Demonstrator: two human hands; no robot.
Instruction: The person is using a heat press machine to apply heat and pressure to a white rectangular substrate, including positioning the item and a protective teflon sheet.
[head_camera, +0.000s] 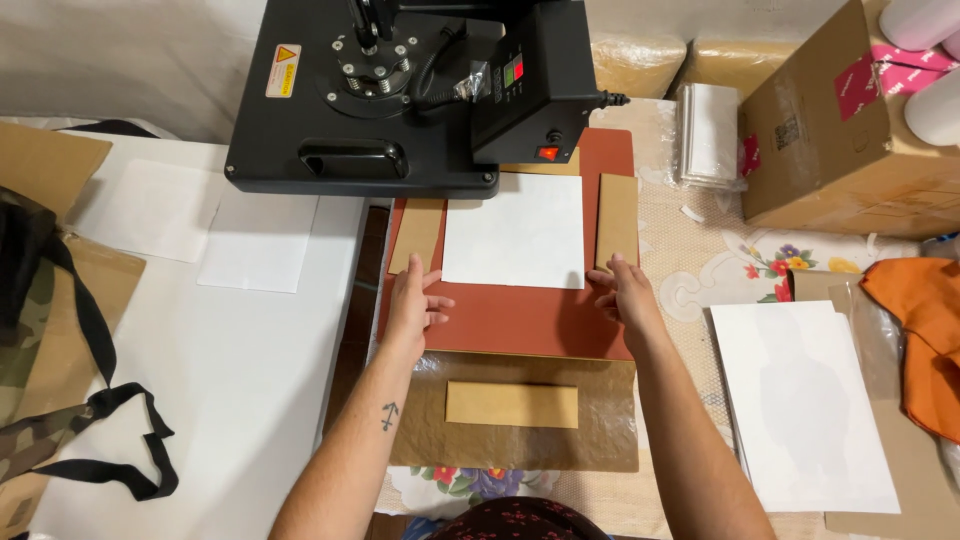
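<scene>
Overhead view of heat-press bench. Left hand and right hand lie flat on rust-red rubbery pad, fingers loosely spread, gripping nothing. Between them, smooth white sheet — rectangular, centred on pad. Tan card strips flank it: left strip at left fingertips, right strip at right fingertips. Black metal press head swung aside over pad's far-left corner. Nearer body, crinkled brown sheet carries third tan strip.
</scene>
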